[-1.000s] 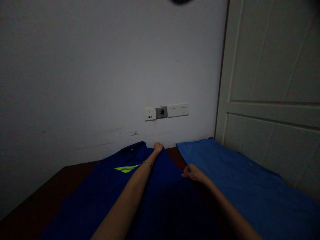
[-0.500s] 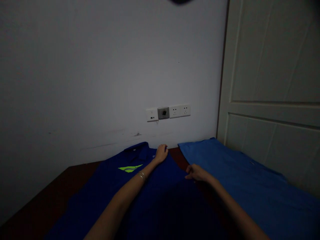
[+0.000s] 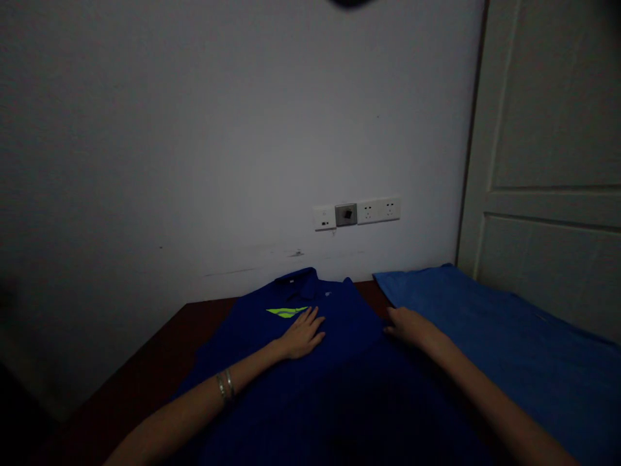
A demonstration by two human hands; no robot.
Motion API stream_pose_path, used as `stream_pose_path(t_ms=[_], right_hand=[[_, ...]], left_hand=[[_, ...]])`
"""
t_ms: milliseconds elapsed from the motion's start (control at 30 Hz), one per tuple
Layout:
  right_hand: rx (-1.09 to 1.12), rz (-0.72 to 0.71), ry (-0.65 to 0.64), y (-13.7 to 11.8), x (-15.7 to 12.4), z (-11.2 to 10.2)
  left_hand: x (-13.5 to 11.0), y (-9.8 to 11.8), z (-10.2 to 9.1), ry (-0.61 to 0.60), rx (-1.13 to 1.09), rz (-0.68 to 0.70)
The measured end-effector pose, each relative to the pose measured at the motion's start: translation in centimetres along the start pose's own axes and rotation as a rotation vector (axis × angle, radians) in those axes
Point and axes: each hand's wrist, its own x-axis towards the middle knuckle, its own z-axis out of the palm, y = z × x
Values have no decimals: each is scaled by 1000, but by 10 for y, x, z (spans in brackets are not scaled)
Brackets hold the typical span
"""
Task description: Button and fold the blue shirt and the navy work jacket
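Observation:
A dark blue polo shirt [image 3: 339, 343] lies spread out with its collar toward the wall. It has a yellow-green patch [image 3: 286, 312] on the chest and a small light logo. My left hand [image 3: 301, 334] rests flat on the shirt front, fingers spread, just beside the patch; bangles circle that wrist. At the shirt's right edge, my right hand [image 3: 407, 325] has its fingers curled in on the fabric; its fingertips are partly hidden in the dark. The lower part of the shirt fades into shadow.
A lighter blue cloth [image 3: 466, 317] lies to the right on the dark red tabletop [image 3: 160, 349]. The wall behind carries a row of sockets [image 3: 378, 211]. A pale panelled door [image 3: 548, 259] stands at the right.
My left hand has come back from the shirt's upper right edge and now lies flat by the patch. My right hand stays at the right edge. The view has turned left.

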Motion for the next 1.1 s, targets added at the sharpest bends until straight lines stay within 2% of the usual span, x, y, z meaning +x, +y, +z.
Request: stream_pose_path(t_ms=[133, 233, 367, 433, 500, 600, 733, 833, 933, 1100], right_hand=[[30, -239, 157, -53, -4, 20], [64, -276, 129, -71, 3, 42], [41, -152, 93, -60, 28, 61], [19, -81, 84, -49, 40, 67], [3, -43, 64, -40, 47, 74], [-19, -34, 56, -32, 52, 84], [-48, -30, 76, -31, 52, 91], [-61, -26, 80, -31, 53, 90], [-74, -30, 86, -28, 52, 88], [-71, -17, 79, -23, 51, 89]], left_hand=[[-58, -22, -13, -16, 63, -38], [-96, -46, -22, 22, 165, -129], [-135, -83, -41, 100, 257, -442], [-151, -98, -53, 54, 172, -551], [-165, -108, -62, -70, -2, -580], [-182, -115, -68, -237, -271, -555], [-198, -117, -66, -326, -556, -579], [-205, -117, -63, -381, -671, -621], [-209, -115, -61, -347, -708, -652], [-207, -116, -64, -130, -682, -760]])
